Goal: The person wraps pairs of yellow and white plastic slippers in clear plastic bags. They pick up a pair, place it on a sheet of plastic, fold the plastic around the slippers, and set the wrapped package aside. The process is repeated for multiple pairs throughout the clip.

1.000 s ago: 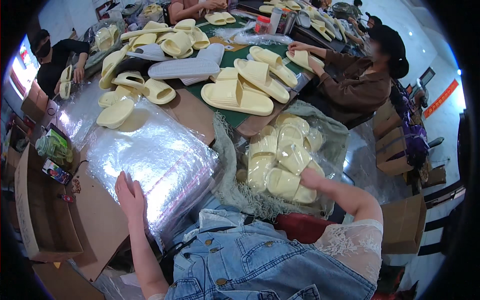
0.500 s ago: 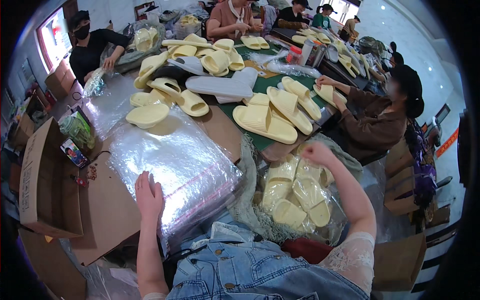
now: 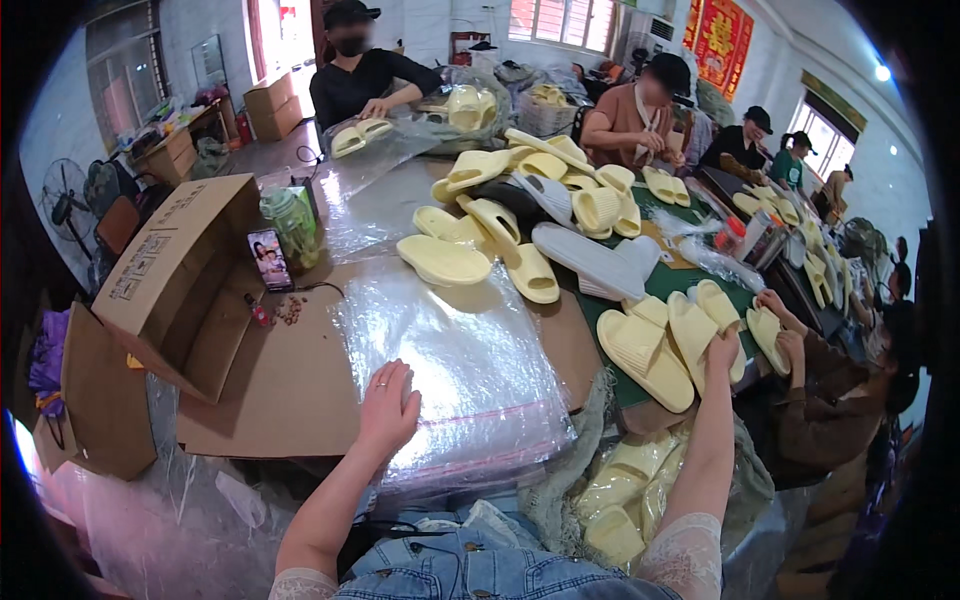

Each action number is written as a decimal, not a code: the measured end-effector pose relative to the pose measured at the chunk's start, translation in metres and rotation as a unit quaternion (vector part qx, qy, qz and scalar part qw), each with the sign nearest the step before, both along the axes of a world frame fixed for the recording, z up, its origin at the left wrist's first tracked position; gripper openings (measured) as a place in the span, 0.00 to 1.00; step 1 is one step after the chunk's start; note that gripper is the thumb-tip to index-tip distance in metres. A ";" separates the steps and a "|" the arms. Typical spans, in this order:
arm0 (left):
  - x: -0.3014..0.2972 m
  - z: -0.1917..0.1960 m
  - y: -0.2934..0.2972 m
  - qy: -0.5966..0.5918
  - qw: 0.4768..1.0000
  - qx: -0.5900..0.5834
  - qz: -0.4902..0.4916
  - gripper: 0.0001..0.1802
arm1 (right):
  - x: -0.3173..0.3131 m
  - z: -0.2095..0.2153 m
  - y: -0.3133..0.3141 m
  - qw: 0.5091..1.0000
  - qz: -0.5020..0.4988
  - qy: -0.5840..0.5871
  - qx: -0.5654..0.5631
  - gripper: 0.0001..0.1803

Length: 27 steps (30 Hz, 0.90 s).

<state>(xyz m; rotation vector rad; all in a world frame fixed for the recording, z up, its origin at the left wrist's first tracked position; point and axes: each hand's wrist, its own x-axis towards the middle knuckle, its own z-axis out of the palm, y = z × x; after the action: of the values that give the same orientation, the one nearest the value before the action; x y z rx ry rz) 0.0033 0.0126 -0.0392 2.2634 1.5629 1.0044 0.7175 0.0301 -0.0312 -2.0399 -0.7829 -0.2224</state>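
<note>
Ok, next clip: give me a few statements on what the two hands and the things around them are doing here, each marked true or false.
1. The left hand lies flat on the stack of clear plastic bags. True.
2. The right hand reaches up to the pale yellow slippers at the table edge. True.
3. The right hand holds a phone. False: the phone stands by the open cardboard box, away from both hands.
4. The sack of slippers below the table is empty. False: yellow slippers show inside it.
5. All slippers on the table are yellow. False: a white pair lies among them.
</note>
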 end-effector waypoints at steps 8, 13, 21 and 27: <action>-0.001 0.002 -0.003 0.006 1.000 -0.013 -0.007 0.27 | -0.109 0.073 -0.029 0.984 0.053 -0.164 0.051 0.11; -0.004 -0.005 0.003 0.013 1.000 0.020 -0.016 0.28 | -0.272 0.127 -0.043 0.938 0.320 -0.090 0.099 0.11; 0.001 -0.005 0.004 0.006 1.000 0.024 -0.011 0.27 | -0.415 0.044 -0.010 0.887 0.436 0.115 -0.096 0.26; 0.000 -0.001 0.001 0.005 1.000 0.023 -0.005 0.25 | -0.442 0.040 -0.009 0.877 0.450 -0.035 -0.161 0.33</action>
<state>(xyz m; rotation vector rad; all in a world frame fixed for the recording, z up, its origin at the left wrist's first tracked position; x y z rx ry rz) 0.0036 0.0138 -0.0400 2.3090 1.5463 1.0384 0.2755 0.0214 0.0085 -1.7375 -1.8129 0.3941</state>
